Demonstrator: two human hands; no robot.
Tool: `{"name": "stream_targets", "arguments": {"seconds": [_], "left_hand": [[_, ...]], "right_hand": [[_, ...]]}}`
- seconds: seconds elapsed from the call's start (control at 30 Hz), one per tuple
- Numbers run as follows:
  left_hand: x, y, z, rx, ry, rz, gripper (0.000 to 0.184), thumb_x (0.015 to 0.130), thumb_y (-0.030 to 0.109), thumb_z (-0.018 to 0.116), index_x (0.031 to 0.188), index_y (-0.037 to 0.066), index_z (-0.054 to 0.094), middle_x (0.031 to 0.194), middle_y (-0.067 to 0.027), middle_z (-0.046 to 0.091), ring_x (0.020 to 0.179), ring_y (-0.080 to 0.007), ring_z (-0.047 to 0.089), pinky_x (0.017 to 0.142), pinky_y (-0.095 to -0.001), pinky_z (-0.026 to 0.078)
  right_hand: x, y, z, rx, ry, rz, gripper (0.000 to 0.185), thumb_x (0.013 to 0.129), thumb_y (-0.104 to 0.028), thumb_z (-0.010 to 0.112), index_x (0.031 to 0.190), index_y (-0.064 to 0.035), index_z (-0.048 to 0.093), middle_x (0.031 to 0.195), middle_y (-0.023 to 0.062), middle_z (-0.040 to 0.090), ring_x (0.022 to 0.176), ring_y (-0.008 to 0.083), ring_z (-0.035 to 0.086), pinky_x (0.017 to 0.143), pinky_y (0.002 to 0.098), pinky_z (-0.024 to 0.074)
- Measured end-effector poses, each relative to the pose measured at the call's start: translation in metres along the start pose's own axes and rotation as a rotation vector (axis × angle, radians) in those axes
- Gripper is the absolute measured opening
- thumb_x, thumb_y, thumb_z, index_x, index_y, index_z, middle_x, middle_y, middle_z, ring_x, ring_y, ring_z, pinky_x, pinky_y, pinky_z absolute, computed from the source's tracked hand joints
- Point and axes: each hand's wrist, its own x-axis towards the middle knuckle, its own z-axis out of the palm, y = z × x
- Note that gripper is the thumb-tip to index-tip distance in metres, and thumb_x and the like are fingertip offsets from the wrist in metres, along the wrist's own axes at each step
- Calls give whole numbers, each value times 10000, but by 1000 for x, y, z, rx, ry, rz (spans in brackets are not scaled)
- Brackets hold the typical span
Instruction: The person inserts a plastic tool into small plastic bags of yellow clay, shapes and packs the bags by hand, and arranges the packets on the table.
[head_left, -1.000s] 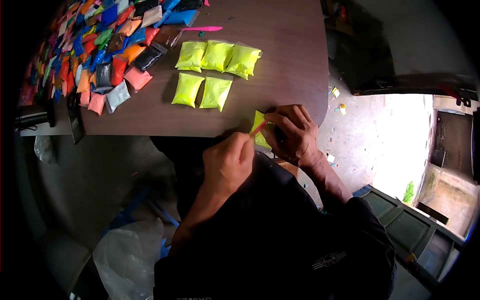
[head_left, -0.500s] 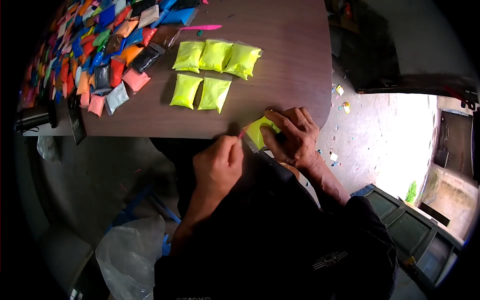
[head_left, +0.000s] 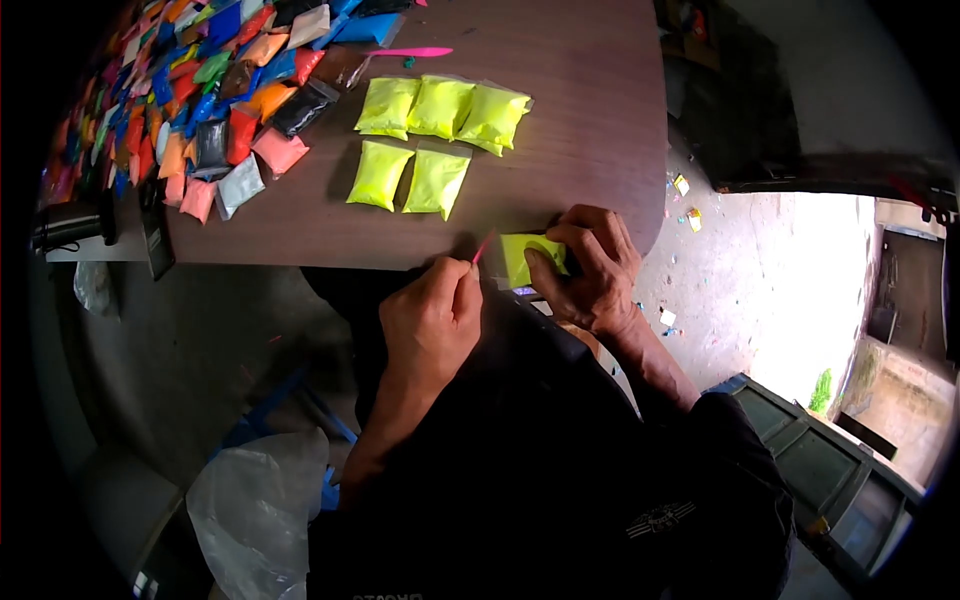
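My left hand (head_left: 432, 318) is closed, pinching a thin pink stick (head_left: 485, 246) that points up and away from me. The rest of the stick is hidden in my fingers. To its right, my right hand (head_left: 592, 268) grips a neon-yellow packet (head_left: 516, 262) with a clear edge at the table's front edge. A small gap lies between the stick's tip and that packet. Farther up the table lie several more yellow packets (head_left: 436, 182) in two rows.
A large heap of small coloured packets (head_left: 210, 130) covers the table's left side. A pink plastic knife (head_left: 412, 51) lies behind the yellow packets. A dark flat object (head_left: 157, 235) sits at the front left edge. Below hangs a clear plastic bag (head_left: 250, 515).
My left hand has drawn slightly left, and the pink stick has come away from the packet's edge. My right hand keeps its grip on the yellow packet, which is turned a little.
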Motion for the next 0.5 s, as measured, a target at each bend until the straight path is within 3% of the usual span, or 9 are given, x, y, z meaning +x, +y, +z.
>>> {"name": "stream_targets", "arguments": {"seconds": [0.17, 0.4, 0.5], "left_hand": [[-1, 14, 8, -100, -28, 44, 119, 927, 59, 792, 930, 47, 674, 772, -165, 711, 647, -362, 702, 578, -395, 555], [7, 5, 1, 67, -7, 23, 132, 945, 81, 742, 890, 87, 622, 752, -127, 694, 655, -361, 704, 560, -429, 550], [4, 15, 2, -64, -10, 58, 132, 944, 82, 756, 894, 86, 634, 747, -128, 693, 644, -366, 697, 562, -426, 551]], "right_hand": [[-1, 1, -3, -24, -30, -13, 338, 751, -159, 913, 1033, -98, 736, 1033, 73, 684, 868, 283, 657, 740, 387, 554], [-1, -1, -3, -41, -30, -17, 316, 759, -157, 903, 1033, -101, 754, 1021, 71, 698, 862, 278, 662, 733, 383, 563], [-2, -2, -3, -41, -27, 8, 279, 762, -116, 870, 1013, -97, 748, 1027, 70, 702, 866, 279, 666, 739, 383, 565]]}}
